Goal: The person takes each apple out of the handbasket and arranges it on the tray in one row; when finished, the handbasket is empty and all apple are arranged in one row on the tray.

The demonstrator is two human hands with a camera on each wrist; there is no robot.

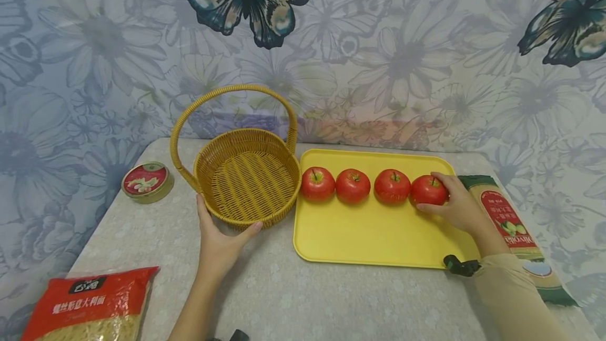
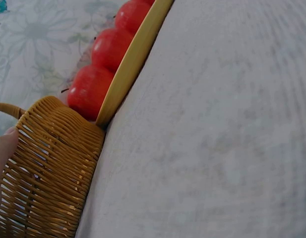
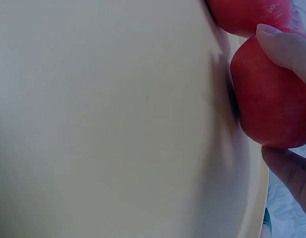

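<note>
A row of red apples (image 1: 352,186) lies along the back of a yellow tray (image 1: 360,236). My right hand (image 1: 456,207) holds the rightmost apple (image 1: 427,189) between thumb and fingers. The right wrist view shows that apple (image 3: 272,94) gripped from two sides, close to the neighbouring apple (image 3: 249,12). Left of the tray stands a round wicker basket (image 1: 251,183) with a tall handle and nothing inside. My left hand (image 1: 220,243) grips its near left side, the thumb at the front rim. In the left wrist view, the thumb (image 2: 4,148) touches the woven wall (image 2: 48,173).
A round tin (image 1: 148,182) sits left of the basket. At the front left lies a red pasta bag (image 1: 90,304). Another packet (image 1: 508,220), green and red, lies beside the tray's right edge. A butterfly-patterned wall (image 1: 355,67) rises behind the table (image 1: 331,299).
</note>
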